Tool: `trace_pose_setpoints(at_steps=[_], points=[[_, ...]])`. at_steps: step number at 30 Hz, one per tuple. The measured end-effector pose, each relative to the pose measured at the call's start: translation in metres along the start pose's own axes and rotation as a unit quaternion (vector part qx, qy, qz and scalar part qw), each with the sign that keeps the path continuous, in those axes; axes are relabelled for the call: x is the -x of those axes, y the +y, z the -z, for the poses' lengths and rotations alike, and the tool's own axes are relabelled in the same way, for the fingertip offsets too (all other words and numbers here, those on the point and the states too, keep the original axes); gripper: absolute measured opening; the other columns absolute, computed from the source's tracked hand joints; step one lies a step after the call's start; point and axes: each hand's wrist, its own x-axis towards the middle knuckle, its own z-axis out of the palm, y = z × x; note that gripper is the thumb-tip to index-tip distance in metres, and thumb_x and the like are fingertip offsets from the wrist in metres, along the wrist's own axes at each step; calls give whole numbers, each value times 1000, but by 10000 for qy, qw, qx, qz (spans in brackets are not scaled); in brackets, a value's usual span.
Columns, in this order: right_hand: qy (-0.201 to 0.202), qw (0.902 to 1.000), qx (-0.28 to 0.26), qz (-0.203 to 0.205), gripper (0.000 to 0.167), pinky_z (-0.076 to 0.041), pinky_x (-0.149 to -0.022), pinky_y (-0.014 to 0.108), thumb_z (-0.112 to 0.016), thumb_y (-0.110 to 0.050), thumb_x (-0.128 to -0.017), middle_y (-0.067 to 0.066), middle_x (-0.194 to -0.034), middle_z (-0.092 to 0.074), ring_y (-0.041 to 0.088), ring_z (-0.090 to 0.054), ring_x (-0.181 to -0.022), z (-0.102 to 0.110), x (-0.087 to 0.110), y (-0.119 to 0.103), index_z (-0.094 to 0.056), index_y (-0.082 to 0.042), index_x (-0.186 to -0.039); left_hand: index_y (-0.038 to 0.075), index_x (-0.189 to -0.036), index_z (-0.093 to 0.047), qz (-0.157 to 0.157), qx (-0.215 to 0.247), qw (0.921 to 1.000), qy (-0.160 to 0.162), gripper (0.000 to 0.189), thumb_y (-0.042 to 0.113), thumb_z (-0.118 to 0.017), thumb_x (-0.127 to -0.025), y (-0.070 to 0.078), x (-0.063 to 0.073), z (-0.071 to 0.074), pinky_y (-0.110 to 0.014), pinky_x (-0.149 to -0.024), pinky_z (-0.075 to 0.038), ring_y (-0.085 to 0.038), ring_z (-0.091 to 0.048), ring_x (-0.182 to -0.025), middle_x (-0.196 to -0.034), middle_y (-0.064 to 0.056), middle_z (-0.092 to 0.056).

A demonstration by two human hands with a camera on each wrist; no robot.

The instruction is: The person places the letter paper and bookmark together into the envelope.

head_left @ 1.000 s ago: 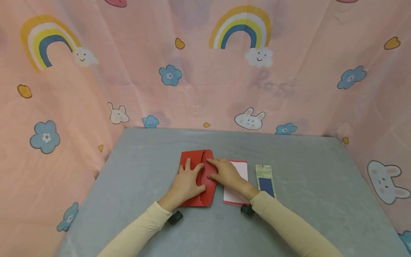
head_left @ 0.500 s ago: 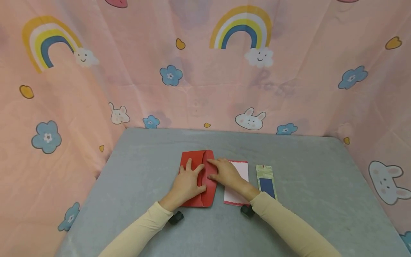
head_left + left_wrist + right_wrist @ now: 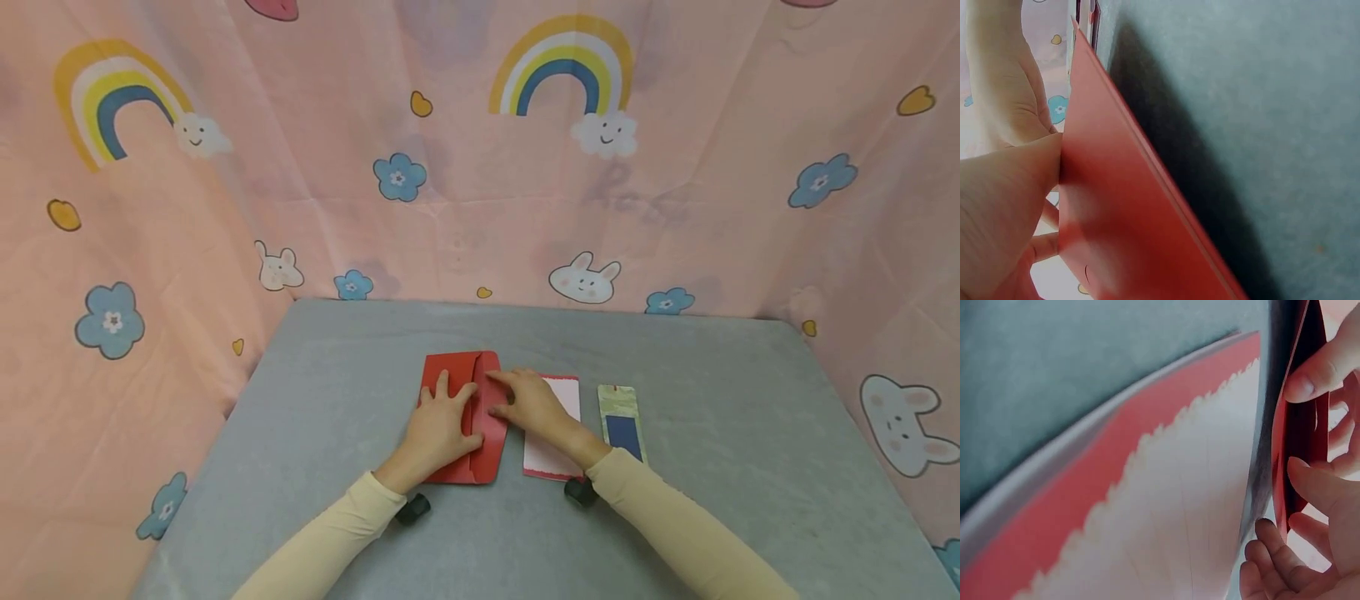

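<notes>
A red paper envelope [image 3: 450, 367] lies on the grey tabletop, its flap [image 3: 489, 454] opened out to the right. My left hand [image 3: 437, 427] rests across the envelope body with fingers spread, its thumb reaching the flap's crease. From the right, my right hand [image 3: 534, 405] touches the flap with thumb and forefinger. In the right wrist view its other fingers [image 3: 1266, 550] bend beside the flap's outer edge. Partly beneath that hand lies a white card with scalloped red borders [image 3: 547, 454].
Right of the card is a narrow green patterned piece with a dark blue panel [image 3: 621, 432], overlapped by the right sleeve [image 3: 660, 508]. Black wrist devices [image 3: 412, 509] sit under both wrists. A pink printed cloth [image 3: 465, 225] hangs behind the grey table [image 3: 720, 467].
The right hand's fingertips have shifted very slightly to the right on the flap. The left hand, envelope and card stay as they were.
</notes>
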Motion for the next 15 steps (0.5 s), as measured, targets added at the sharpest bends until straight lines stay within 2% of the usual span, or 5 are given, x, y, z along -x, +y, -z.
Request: trace_pose_setpoints(at_steps=[5,9,15], points=[[164,9997,-175,33,56,-51,-80,37,-79,-26,-83,6,-95,-66,19,-57,-90,8,3,4,-62,-15,-135,23,-137,-53,21,-29,10000,-10,69,42,-78,-75,0,0,0,-58,-81,-57,-57,-52,-119,-148,-27,-41],[333,9988,-346,96,56,-49,-74,34,-80,-26,-82,6,-93,-67,18,-57,-86,18,8,10,-62,-15,-134,24,-136,-53,35,9,10000,-12,69,42,-79,-75,1,0,0,-57,-80,-57,-56,-52,-119,-148,-26,-42],[557,9959,-685,188,55,-52,-80,40,-79,-22,-83,12,-99,-70,24,-62,-92,33,20,26,-62,-10,-133,24,-135,-53,82,100,9999,-47,68,42,-79,-74,1,1,-1,-56,-80,-58,-55,-50,-121,-149,-25,-40]])
